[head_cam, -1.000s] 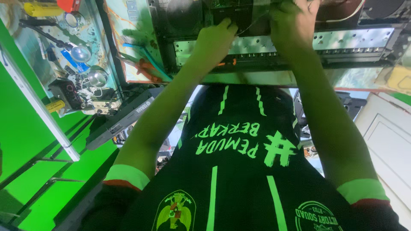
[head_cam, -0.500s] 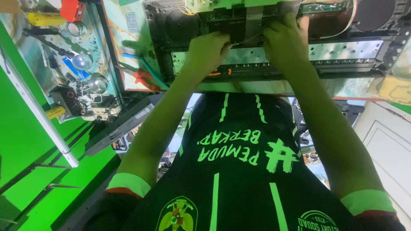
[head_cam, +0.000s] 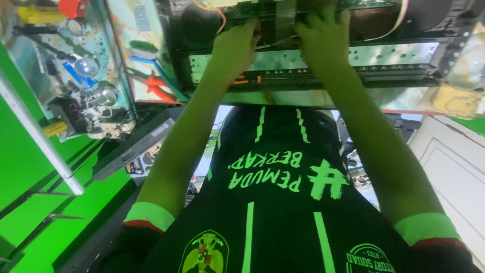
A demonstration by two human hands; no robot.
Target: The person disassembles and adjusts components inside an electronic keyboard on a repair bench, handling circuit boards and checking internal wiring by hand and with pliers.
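Note:
An opened electronic chassis (head_cam: 394, 55) with a shiny metal panel lies on the bench in front of me, and a green circuit board (head_cam: 252, 4) shows at its top edge. My left hand (head_cam: 235, 50) reaches into the chassis beside an orange wire (head_cam: 221, 20), its fingers curled and their tips hidden. To the right, my right hand (head_cam: 323, 43) rests on the chassis with fingers spread, next to a grey flat strip (head_cam: 285, 17). My dark shirt with green lettering (head_cam: 273, 202) fills the lower frame.
Red-handled pliers (head_cam: 156, 88) and a blue-handled tool (head_cam: 144, 60) lie left of the chassis. A cluttered shelf with a bulb (head_cam: 86, 65) and a black adapter (head_cam: 70, 114) is further left. A grey flat unit (head_cam: 134, 146) sits below; a white panelled door (head_cam: 454, 167) stands right.
Both hands have slid slightly left along the chassis and stay on it. The view has tilted, bringing the circuit board and wires into sight at the top.

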